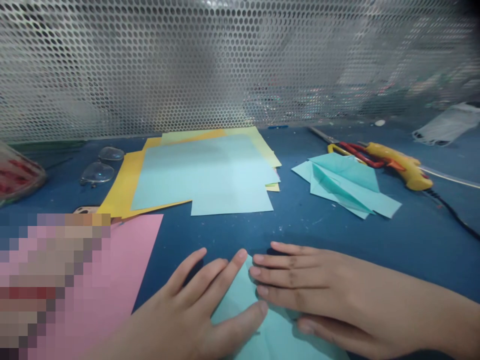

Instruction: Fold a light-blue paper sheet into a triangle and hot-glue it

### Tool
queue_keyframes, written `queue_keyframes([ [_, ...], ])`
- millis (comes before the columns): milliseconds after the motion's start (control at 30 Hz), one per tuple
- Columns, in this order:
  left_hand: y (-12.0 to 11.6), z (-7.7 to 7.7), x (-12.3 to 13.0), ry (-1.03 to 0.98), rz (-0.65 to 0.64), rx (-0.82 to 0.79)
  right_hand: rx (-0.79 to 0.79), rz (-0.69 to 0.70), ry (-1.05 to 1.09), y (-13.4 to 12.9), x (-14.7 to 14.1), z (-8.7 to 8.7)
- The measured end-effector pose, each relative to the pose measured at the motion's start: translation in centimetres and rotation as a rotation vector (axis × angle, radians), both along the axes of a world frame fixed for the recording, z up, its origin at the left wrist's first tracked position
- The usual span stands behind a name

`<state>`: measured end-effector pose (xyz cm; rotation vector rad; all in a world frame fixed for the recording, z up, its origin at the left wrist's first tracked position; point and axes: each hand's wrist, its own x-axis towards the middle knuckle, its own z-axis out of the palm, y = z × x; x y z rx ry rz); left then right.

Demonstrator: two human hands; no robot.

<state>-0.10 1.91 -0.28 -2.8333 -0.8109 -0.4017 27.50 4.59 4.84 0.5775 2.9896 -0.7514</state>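
Observation:
A light blue-green sheet of paper point(277, 332) lies on the blue table at the bottom middle, its far end coming to a folded point. My left hand point(210, 300) rests on the left side of it, fingers spread, the index fingertip at the point and the thumb lying across the paper. From the right, my right hand point(326, 292) lies flat on the same sheet with its fingers stretched out. Its fingertips press near the point and along the right edge. Both hands cover much of the sheet, and its near end runs out of view.
Loose blue and yellow sheets point(202, 170) lie at the back middle. Folded teal papers point(345, 185), scissors point(352, 150) and a yellow glue gun point(401, 165) are at the right. Glasses point(99, 167) and a pink sheet point(123, 270) lie left. A perforated metal panel point(225, 65) borders the back.

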Motion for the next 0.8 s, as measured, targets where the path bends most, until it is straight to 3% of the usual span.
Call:
queue_keyframes([
  [267, -0.4, 0.5, -0.1, 0.031, 0.008, -0.01, -0.055, 0.02, -0.005, 0.1, -0.3, 0.5],
  [467, -0.9, 0.8, -0.1, 0.047, 0.021, -0.014, -0.003, 0.006, 0.016, -0.3, -0.4, 0.4],
  [667, -1.0, 1.4, -0.5, 0.059, 0.027, -0.02, 0.078, -0.017, 0.19, -1.1, 0.5, -0.4],
  [800, -0.4, 1.8, -0.9, 0.082, -0.052, -0.006, 0.14, -0.038, 0.279, -1.4, 1.5, -0.8],
])
